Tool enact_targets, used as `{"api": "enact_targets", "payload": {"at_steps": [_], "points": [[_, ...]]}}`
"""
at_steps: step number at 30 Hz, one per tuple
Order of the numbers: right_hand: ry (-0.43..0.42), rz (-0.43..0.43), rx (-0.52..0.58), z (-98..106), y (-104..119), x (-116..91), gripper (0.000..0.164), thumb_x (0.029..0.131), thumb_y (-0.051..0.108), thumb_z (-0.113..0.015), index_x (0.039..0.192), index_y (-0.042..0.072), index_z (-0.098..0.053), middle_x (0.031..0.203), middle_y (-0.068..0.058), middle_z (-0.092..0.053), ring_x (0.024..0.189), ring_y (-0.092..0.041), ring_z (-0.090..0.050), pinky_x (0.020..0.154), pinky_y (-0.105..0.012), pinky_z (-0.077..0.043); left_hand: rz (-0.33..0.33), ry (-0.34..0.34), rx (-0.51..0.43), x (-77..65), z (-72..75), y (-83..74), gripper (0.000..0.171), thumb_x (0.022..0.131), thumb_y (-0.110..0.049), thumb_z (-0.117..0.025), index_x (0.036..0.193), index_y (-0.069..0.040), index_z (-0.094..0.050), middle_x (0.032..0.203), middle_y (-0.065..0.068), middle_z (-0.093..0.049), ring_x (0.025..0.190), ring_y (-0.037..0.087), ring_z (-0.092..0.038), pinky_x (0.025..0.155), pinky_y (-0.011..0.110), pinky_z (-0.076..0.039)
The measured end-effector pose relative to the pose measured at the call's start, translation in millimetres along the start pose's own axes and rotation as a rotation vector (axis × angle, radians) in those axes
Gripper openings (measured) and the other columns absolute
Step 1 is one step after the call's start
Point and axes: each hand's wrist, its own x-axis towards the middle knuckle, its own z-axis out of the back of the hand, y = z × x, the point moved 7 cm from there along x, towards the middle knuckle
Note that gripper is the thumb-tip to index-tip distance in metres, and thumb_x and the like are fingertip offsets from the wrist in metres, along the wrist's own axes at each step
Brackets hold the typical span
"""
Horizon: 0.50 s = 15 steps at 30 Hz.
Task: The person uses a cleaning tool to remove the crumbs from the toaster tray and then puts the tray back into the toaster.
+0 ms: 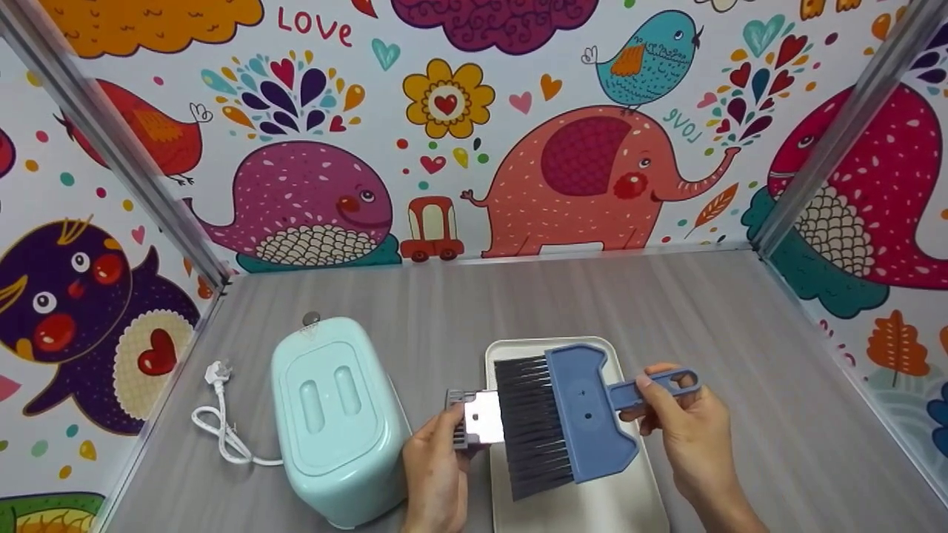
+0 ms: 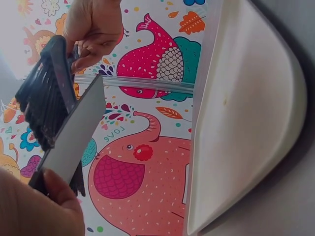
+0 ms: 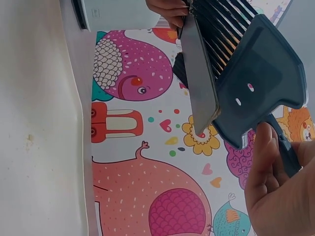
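My right hand (image 1: pixel 692 422) grips the handle of a blue hand brush (image 1: pixel 592 414) with long dark bristles. My left hand (image 1: pixel 437 470) pinches a thin, flat metal crumb tray (image 1: pixel 485 417) by its edge, thumb on top. Bristles lie against one face of the crumb tray, and in the head view they hide part of it. Tilted up on edge, the crumb tray shows its pale side in the left wrist view (image 2: pixel 78 132). Below both hands lies a cream rectangular tray (image 1: pixel 592 511). Small brown crumbs (image 3: pixel 30 138) are scattered on it in the right wrist view.
A mint-green toaster (image 1: pixel 337 414) stands left of my left hand, close to it. Its white cord and plug (image 1: pixel 218 374) lie on the grey table (image 1: pixel 444 311) at the far left. Printed cartoon panels (image 1: pixel 444 163) wall the table at the back and sides.
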Motion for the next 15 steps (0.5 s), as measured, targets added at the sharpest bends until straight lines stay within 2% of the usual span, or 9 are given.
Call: {"api": "enact_targets", "payload": {"at_steps": [4,8,15], "points": [[-0.032,0.021,-0.05,4.2,3.0,1.4,0.008,0.104,0.005,-0.065,0.112,0.001,-0.064,0.072,-0.011,-0.074,0.06,-0.02,-0.07,0.056,-0.028,-0.051,-0.001,0.004,0.044,-0.2,0.4,-0.4,0.027,0.105,-0.008,-0.057,0.103,0.012,-0.075,0.096,0.009,-0.067,0.085,0.017,-0.063,0.072,0.031,-0.057],[-0.06,0.035,-0.118,7.6,6.5,1.4,0.01,0.106,0.007,-0.063,0.115,0.002,-0.063,0.074,-0.01,-0.073,0.062,-0.021,-0.07,0.058,-0.028,-0.052,0.003,0.004,0.039,0.3,0.5,0.3,0.028,0.105,-0.008,-0.057,0.105,0.012,-0.075,0.097,0.009,-0.068,0.085,0.017,-0.064,0.072,0.032,-0.058],[-0.08,0.055,-0.129,12.7,10.6,3.1,0.011,0.107,0.007,-0.061,0.115,0.001,-0.062,0.074,-0.011,-0.073,0.062,-0.021,-0.069,0.058,-0.027,-0.052,0.0,0.003,0.03,0.0,0.4,0.0,0.027,0.105,-0.008,-0.058,0.105,0.012,-0.075,0.093,0.008,-0.068,0.081,0.017,-0.063,0.071,0.032,-0.058]]}}
